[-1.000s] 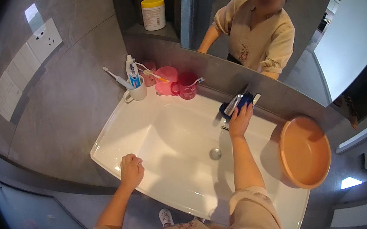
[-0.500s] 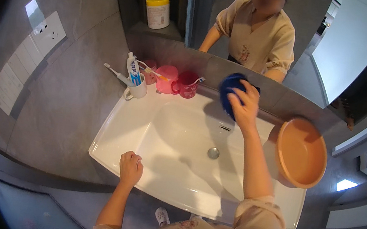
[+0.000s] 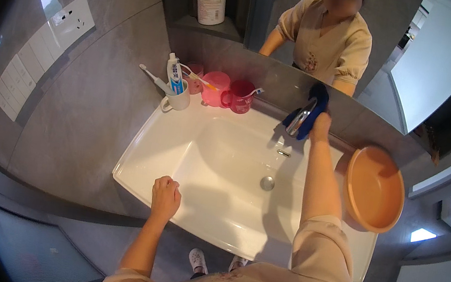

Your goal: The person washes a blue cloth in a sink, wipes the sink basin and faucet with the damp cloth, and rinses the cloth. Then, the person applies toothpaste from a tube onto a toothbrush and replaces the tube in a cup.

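Observation:
A dark blue cloth (image 3: 312, 117) wraps round the back and right side of the chrome faucet (image 3: 300, 120). My right hand (image 3: 321, 125) grips the cloth against the faucet's right side, its fingers mostly hidden behind the cloth. The faucet's front and spout show bare. At the near left rim of the white washbasin (image 3: 137, 154), my left hand (image 3: 165, 197) is curled closed, and I see nothing in it. Below the faucet are the overflow slot (image 3: 283, 153) and a round metal drain (image 3: 267, 183).
An orange plastic basin (image 3: 374, 191) stands on the right end of the washbasin. Along the back left are a white mug (image 3: 176, 101) holding toothpaste (image 3: 175, 74) and an electric toothbrush (image 3: 156, 79), a pink cup (image 3: 214, 90) and a red mug (image 3: 241, 98). A mirror (image 3: 384, 77) hangs behind.
My right hand has moved the cloth from over the faucet's front to its back and right side, uncovering the chrome. My left hand stays at the rim. The view has shifted slightly.

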`<state>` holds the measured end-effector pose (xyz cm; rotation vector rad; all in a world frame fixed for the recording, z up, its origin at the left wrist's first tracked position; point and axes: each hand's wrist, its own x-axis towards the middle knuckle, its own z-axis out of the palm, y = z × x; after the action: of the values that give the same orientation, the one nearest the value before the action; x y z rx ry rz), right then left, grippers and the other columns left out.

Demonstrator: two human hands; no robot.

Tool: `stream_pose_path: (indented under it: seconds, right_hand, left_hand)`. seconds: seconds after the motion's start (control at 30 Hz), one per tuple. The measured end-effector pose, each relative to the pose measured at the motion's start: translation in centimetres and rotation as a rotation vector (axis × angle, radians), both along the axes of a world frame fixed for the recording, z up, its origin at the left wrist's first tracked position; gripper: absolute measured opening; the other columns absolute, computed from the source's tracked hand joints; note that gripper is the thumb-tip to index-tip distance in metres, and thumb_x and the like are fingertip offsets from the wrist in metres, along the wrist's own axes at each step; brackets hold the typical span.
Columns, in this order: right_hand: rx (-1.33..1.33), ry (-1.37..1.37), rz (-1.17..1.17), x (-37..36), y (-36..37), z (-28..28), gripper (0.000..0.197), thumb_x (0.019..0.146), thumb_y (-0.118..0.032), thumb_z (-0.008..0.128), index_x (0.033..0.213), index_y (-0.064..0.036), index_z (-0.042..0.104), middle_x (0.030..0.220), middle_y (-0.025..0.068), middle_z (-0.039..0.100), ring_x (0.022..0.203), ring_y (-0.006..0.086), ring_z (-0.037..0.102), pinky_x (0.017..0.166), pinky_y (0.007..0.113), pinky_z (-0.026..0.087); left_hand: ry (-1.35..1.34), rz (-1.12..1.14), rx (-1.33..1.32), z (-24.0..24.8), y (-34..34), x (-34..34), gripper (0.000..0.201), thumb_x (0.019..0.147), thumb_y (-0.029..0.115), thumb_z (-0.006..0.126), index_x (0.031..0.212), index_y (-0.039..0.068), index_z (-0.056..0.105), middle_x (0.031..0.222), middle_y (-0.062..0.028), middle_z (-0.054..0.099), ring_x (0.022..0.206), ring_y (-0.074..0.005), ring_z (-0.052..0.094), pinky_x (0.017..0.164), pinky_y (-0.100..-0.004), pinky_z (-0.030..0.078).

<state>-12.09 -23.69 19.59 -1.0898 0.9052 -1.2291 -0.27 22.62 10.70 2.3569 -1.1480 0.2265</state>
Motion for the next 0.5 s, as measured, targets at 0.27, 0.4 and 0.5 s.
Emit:
stream_pose_path:
  seconds: [0.27,0.4,0.5]
  right_hand:
    - [-1.058,0.970,-0.336,-2.0,4.3,-10.7,0.021,0.082,-0.005,0.053,0.100,0.0049,0.059,0.130,0.0207,0.043,0.122,0.0391,0.036,0.099,0.039,0.038]
    - [-0.905,0.948,-0.138,-4.2,5.7,-11.4,0.023,0.078,0.000,0.052,0.099,0.0065,0.058,0.121,0.0203,0.050,0.113,0.0350,0.045,0.096,0.039,0.039]
    - [-0.669,0.970,-0.210,-6.4,2.8,-11.6,0.020,0.079,-0.002,0.052,0.096,0.0058,0.059,0.106,0.0207,0.057,0.103,0.0351,0.051,0.091,0.039,0.041]
  left_hand:
    - [-0.024,-0.023,-0.006,0.5,-0.5,-0.5,0.012,0.076,0.003,0.056,0.087,0.002,0.060,0.098,-0.0162,0.051,0.094,-0.0334,0.047,0.083,-0.0415,0.041]
    - [-0.037,-0.025,0.021,-0.2,0.5,-0.2,0.013,0.076,0.005,0.057,0.088,0.003,0.061,0.099,-0.0134,0.051,0.097,-0.0315,0.047,0.083,-0.0420,0.041]
    - [-0.011,-0.004,0.018,0.1,0.0,-0.2,0.013,0.076,0.004,0.056,0.089,0.003,0.060,0.099,-0.0136,0.051,0.097,-0.0315,0.047,0.083,-0.0417,0.041]
